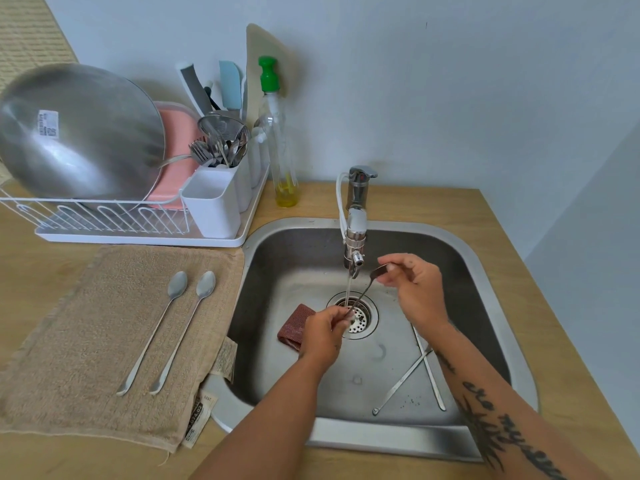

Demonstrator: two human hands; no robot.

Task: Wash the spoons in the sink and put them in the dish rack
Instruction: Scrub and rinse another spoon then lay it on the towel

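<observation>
Now | left hand [323, 329] pinching spoon [360, 296] bowl end under tap [355, 237] stream | right hand [414, 284] pinching handle end, raised, over sink [491, 289]

Pale blue-grey walls [450, 81] behind a light wooden countertop [519, 244].

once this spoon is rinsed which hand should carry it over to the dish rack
Probably the left hand. It already pinches the spoon at its lower end, and the dish rack stands on the left of the sink. The right hand would have to cross the body.
</observation>
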